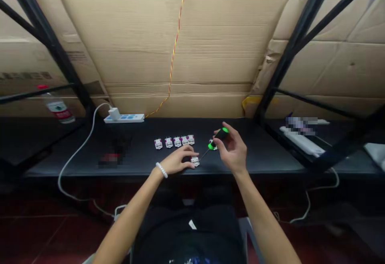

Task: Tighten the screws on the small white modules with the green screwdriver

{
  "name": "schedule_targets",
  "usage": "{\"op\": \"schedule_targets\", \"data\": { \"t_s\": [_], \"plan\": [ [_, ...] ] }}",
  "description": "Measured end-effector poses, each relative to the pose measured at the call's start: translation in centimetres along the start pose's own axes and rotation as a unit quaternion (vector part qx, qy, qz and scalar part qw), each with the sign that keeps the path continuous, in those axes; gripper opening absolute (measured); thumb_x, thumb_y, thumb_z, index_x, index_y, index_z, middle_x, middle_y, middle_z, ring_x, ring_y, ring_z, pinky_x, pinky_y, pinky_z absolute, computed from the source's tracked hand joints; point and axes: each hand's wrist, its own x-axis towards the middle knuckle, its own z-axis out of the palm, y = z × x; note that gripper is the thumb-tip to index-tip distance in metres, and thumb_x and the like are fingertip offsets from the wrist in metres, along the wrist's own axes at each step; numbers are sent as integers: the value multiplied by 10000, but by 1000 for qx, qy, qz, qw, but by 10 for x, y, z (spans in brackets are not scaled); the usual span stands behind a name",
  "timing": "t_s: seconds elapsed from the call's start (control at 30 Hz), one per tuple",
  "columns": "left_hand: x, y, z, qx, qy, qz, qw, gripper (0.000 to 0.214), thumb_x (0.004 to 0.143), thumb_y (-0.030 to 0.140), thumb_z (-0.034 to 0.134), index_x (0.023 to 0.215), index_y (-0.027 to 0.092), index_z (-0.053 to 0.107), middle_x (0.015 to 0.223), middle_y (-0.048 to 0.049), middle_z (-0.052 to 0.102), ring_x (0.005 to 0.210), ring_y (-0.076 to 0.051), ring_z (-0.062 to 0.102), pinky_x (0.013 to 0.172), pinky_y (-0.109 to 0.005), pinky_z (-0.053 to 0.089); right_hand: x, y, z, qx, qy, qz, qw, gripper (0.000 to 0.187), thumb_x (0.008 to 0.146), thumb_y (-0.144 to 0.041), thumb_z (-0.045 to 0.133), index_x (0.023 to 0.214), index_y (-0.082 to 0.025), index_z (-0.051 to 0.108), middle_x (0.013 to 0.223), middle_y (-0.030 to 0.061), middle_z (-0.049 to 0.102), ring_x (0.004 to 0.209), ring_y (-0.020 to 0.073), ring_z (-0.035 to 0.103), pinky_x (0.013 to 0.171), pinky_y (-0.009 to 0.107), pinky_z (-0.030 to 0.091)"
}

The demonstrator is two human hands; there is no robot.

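My right hand (233, 149) grips a screwdriver (218, 138) with a black and green handle, its thin shaft slanting down and left toward a small white and red part (195, 161) on the black table (270, 151). My left hand (179, 160), with a white bead bracelet on the wrist, rests on the table with its fingers curled against that part, holding it down. A row of several similar small parts (174, 141) lies just behind my left hand. One more part (211, 145) sits partly hidden behind the screwdriver.
A white power strip (124, 117) with a plugged adapter and white cable lies at the back left. A water bottle (58, 109) stands far left. Black rack bars (288, 55) frame both sides. Cardboard sheets (180, 47) wall the back. White items (300, 141) lie on the right.
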Motion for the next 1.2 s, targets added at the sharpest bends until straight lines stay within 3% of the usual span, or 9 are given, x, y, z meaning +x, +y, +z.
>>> {"op": "schedule_targets", "data": {
  "t_s": [1.2],
  "plan": [
    [1, -2, 1, -19, 1, -4, 1000, 436, 882, 362, 817, 1289, 222, 749, 1251, -101, 615, 1184, -250, 620, 1125, -418, 475, -4, -3, 2, -37, -13, -49, 998, 593, 901, -284, 785, 1461, -274, 590, 1158, 78, 777, 975, 235, 788, 930, 440, 678]
  ]
}}
